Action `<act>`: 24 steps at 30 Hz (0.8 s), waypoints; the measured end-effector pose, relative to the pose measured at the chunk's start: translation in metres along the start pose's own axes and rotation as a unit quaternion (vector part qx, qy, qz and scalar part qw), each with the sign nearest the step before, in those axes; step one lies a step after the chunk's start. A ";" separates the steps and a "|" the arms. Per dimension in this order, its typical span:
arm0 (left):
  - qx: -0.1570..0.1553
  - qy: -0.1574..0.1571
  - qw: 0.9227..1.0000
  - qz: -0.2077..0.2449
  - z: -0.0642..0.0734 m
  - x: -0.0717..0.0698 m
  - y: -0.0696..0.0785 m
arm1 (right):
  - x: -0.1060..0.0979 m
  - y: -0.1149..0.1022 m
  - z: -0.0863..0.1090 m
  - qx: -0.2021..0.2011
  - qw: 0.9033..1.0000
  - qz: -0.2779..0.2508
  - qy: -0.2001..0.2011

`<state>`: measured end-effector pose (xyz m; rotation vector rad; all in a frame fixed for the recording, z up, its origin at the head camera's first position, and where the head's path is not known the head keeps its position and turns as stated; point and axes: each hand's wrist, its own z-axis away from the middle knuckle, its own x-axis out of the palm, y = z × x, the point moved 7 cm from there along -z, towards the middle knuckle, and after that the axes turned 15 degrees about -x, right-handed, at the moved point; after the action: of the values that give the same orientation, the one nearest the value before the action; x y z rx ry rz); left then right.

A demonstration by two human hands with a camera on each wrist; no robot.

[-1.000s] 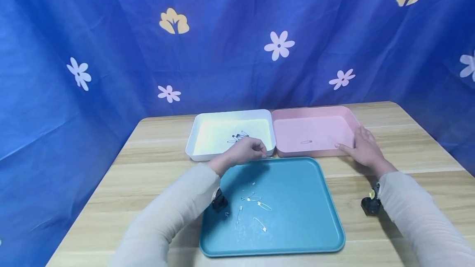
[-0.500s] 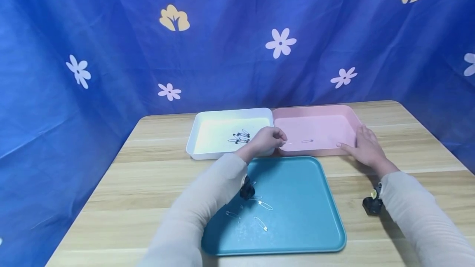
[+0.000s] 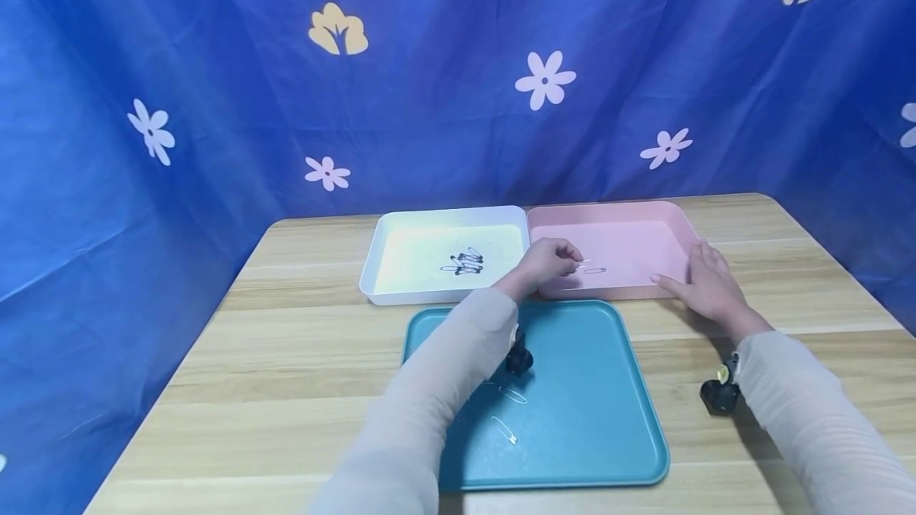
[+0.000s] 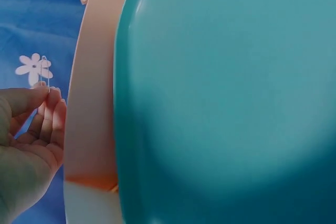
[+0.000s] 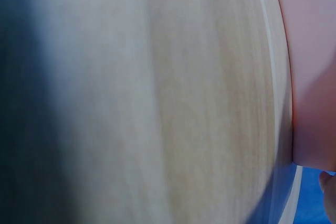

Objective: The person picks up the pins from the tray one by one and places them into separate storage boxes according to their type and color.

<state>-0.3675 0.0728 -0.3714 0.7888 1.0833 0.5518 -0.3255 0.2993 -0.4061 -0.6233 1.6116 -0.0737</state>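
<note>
My left hand (image 3: pixel 547 262) is over the left part of the pink tray (image 3: pixel 651 291). Between thumb and fingertips it pinches a silver safety pin (image 4: pixel 45 69), seen pointing away from the hand in the left wrist view. Another safety pin (image 3: pixel 595 271) lies on the pink tray's floor just beside these fingers. At the pink tray's right front corner rests my right hand (image 3: pixel 707 286), thumb at the front wall and fingers along the side. Only a bit of a finger (image 5: pixel 328 195) shows in the right wrist view.
Left of the pink tray stands a white tray (image 3: pixel 401 297) holding several dark-headed safety pins (image 3: pixel 467 262). A teal tray (image 3: pixel 594 443) in front bears loose safety pins (image 3: pixel 505 430), partly covered by my left sleeve. A blue curtain (image 3: pixel 429 102) hangs behind the wooden table (image 3: pixel 286 356).
From the white tray's front right corner, my left hand has moved right with the safety pin to above the pink tray. My right hand stays at the same corner.
</note>
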 end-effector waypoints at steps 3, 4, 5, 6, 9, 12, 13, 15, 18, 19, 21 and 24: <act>-0.002 0.000 1.000 -0.011 -0.006 0.007 0.002 | 0.001 0.001 0.000 -0.001 1.000 0.001 0.000; -0.002 0.001 1.000 -0.015 -0.007 0.009 0.003 | 0.002 0.002 0.000 -0.002 1.000 0.000 0.000; -0.003 0.004 1.000 -0.019 -0.009 0.011 0.004 | 0.002 0.002 0.000 -0.002 1.000 0.000 0.000; -0.005 0.007 1.000 -0.023 -0.011 0.013 0.004 | 0.003 0.003 0.000 -0.002 1.000 -0.001 0.000; -0.023 0.015 0.999 -0.019 -0.016 0.017 0.005 | 0.003 0.003 0.000 -0.001 1.000 -0.001 0.003; -0.043 0.024 0.999 -0.007 -0.020 0.020 0.005 | 0.002 0.004 -0.001 -0.001 1.000 0.001 0.005; -0.050 0.024 0.998 0.001 -0.021 0.021 0.005 | 0.002 0.004 -0.001 -0.001 1.000 0.001 0.006; -0.062 0.029 0.998 0.010 -0.024 0.022 0.004 | 0.002 0.004 -0.001 0.000 1.000 0.003 0.007; -0.073 0.035 0.997 0.016 -0.027 0.023 0.003 | 0.001 0.004 -0.002 0.002 1.000 0.004 0.008; -0.078 0.035 0.996 0.019 -0.028 0.024 0.002 | 0.001 0.004 -0.002 0.003 1.000 0.004 0.009; -0.078 0.042 0.996 0.007 -0.031 0.024 0.001 | 0.000 0.004 -0.002 0.002 1.000 0.004 0.011; -0.083 0.047 0.995 -0.013 -0.035 0.026 -0.001 | 0.000 0.004 -0.002 0.000 1.000 0.004 0.012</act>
<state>-0.3901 0.1015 -0.3958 0.6072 1.1170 0.6544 -0.3283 0.3019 -0.4069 -0.6183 1.6366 -0.0757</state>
